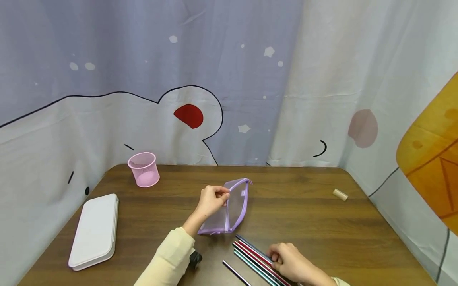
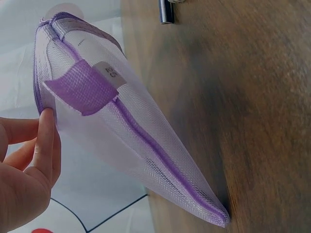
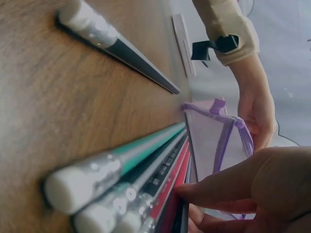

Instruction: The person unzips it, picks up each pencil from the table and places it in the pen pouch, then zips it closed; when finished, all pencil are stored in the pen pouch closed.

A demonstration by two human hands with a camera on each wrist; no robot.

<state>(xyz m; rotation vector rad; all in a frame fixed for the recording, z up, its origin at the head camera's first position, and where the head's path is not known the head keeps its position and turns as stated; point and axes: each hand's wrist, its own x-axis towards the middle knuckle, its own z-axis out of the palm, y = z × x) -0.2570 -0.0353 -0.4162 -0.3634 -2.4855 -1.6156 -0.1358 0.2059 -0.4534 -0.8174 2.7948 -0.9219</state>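
My left hand point(image 1: 211, 200) pinches the upper rim of a purple-edged mesh zip pouch point(image 2: 170, 170), which stands with its mouth spread apart. In front of it lies a row of several pencils point(image 1: 252, 262), green, black, red and dark blue, with white erasers toward me. At the row's right edge is my right hand point(image 1: 291, 262), its thumb and fingers pinching a dark pencil; in the right wrist view the thumb point(image 3: 218, 187) partly hides it. One dark pencil point(image 3: 138, 60) lies apart, left of the row.
A pink mesh cup point(image 1: 144, 174) stands at the back left. Nearer on the left lies a white case point(image 1: 94, 232). A small beige cylinder point(image 1: 340, 194) lies at the far right. A printed curtain point(image 1: 250, 99) hangs behind the wooden table point(image 1: 315, 214).
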